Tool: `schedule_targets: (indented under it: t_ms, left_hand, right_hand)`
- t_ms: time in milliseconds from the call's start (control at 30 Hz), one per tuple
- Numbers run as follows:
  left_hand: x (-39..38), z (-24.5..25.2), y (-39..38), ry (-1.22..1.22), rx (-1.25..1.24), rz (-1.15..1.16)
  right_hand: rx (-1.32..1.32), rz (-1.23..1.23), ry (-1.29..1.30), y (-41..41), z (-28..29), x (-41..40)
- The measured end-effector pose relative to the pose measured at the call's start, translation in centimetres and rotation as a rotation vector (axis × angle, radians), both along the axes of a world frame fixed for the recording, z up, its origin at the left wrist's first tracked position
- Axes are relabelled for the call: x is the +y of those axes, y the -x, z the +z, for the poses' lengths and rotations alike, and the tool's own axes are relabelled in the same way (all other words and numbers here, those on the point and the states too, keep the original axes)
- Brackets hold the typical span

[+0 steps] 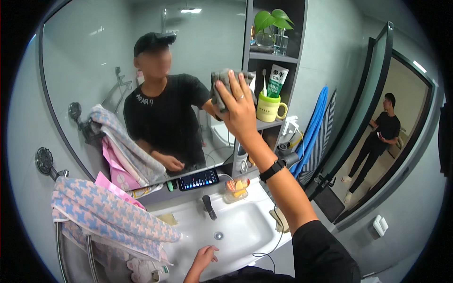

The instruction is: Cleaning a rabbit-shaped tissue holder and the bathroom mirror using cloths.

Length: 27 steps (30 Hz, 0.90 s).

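Note:
My right hand (235,95), with a ring and a black wristband, presses a folded grey cloth (220,76) against the right part of a large wall mirror (198,46), fingers spread over it. Low at the front edge of the white washbasin (247,226), my left hand (206,257) holds nothing, its fingers loosely bent. A black faucet (209,208) stands at the basin's back, between the mirror and my left hand. The mirror reflects my raised arm and the cloth.
Right of the mirror, shelves hold a yellow-green mug (268,109) with a toothbrush and toothpaste tube, and a potted plant (270,26). A phone (199,179) lies below the mirror. Patterned towels (109,212) hang left. A cable (274,233) crosses the counter. Another person (385,127) stands beyond the doorway.

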<state>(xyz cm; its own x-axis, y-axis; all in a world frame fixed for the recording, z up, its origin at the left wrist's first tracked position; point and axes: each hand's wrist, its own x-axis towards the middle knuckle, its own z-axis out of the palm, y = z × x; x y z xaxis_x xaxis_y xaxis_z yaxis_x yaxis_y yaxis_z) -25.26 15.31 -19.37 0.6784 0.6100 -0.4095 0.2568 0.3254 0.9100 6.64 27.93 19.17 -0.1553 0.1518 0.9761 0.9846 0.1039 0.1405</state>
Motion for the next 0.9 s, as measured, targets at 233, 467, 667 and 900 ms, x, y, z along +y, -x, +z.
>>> schedule_targets:
  t_ms: [233, 467, 667, 900]
  left_hand:
    - [-1.5, 0.4, 1.2, 0.061, 0.036, -0.033]
    - [-3.2, 1.3, 1.9, 0.103, 0.010, 0.046]
    - [-4.0, 3.1, 1.5, 0.141, -0.049, 0.047]
    - [-4.2, 4.7, 1.2, 0.018, -0.055, 0.061]
  right_hand:
    - [0.063, -0.007, 0.153, 1.2, -10.2, -2.0]
    - [0.109, 0.012, 0.254, 1.9, -17.6, -2.9]
    - [0.092, 0.055, 0.397, 2.2, -23.6, -4.0]
    - [0.122, 0.331, 0.771, 5.2, -28.3, -6.8]
